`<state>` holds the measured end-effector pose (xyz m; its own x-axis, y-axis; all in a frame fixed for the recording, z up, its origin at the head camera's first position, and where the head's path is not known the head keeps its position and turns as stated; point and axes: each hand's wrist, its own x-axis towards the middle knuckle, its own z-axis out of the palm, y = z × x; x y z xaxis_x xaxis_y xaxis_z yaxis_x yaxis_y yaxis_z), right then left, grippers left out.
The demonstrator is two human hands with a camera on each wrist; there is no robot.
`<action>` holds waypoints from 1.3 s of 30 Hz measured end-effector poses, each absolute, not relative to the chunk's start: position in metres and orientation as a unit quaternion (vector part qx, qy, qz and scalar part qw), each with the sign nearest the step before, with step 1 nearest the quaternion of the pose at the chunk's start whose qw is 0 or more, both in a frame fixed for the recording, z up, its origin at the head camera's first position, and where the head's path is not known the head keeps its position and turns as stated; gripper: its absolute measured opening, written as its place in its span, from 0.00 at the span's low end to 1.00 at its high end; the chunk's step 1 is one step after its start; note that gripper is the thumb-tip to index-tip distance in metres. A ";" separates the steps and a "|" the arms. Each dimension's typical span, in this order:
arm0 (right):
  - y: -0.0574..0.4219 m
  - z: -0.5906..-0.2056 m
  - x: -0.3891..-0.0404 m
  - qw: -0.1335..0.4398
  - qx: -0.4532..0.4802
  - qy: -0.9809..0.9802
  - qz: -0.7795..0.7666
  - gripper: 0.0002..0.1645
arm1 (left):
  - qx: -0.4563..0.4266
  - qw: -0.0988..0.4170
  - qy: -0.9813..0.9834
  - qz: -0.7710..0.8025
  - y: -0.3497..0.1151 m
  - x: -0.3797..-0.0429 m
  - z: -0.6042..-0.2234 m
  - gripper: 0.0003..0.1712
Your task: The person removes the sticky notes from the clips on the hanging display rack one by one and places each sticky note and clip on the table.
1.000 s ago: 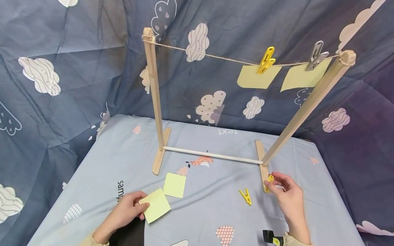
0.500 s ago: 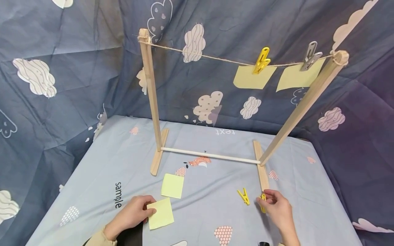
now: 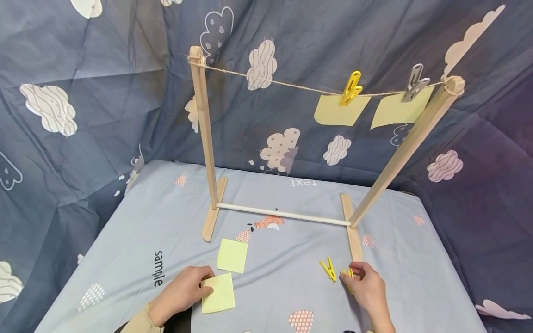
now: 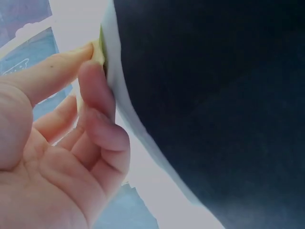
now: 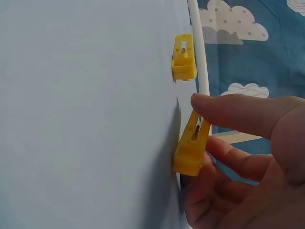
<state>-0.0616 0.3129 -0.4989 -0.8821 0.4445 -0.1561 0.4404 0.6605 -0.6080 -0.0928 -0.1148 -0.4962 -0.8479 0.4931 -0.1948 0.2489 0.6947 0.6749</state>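
My left hand (image 3: 189,287) pinches the left edge of a yellow sticky note (image 3: 219,294) between thumb and fingers, low over the cloth. Just behind it a second sticky note (image 3: 232,255) lies flat. On the right, my right hand (image 3: 366,284) pinches a yellow clothespin (image 5: 190,148) between thumb and fingers, close over the table cloth. Another yellow clothespin (image 3: 328,270) lies to its left. In the left wrist view the note shows only as a thin edge (image 4: 100,50) at the fingertips.
A wooden frame (image 3: 204,125) with a string (image 3: 287,85) stands behind the hands. From the string hang two notes, one under a yellow clothespin (image 3: 351,89), one under a grey clothespin (image 3: 415,84). A white rod (image 3: 283,214) joins the frame's feet.
My right hand has come toward me and left with its clothespin, nearer the lying one. The left hand has moved slightly right and nearer with its note. The head view has shifted a little.
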 end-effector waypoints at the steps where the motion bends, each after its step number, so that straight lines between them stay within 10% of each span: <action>1: 0.313 -0.499 -0.061 0.003 -0.241 -0.912 0.332 0.27 | 0.209 0.178 0.905 0.326 -0.114 -0.093 -0.496 0.06; 23: 0.318 -0.496 -0.058 -0.013 -0.233 -0.911 0.340 0.27 | 0.222 0.150 0.918 0.292 -0.116 -0.092 -0.493 0.11; 33: 0.355 -0.522 -0.063 0.191 -0.265 -0.870 0.369 0.16 | 0.217 0.116 0.915 0.320 -0.123 -0.106 -0.471 0.13; 39: 0.341 -0.458 -0.070 0.261 -0.244 -0.832 0.424 0.12 | 0.215 0.061 0.901 0.373 -0.117 -0.124 -0.443 0.09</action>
<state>-0.0704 0.3412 -0.4583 -0.7451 0.6270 0.2274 0.1851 0.5220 -0.8326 -0.1243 -0.1174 -0.4435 -0.9002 0.4326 0.0504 0.3415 0.6294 0.6980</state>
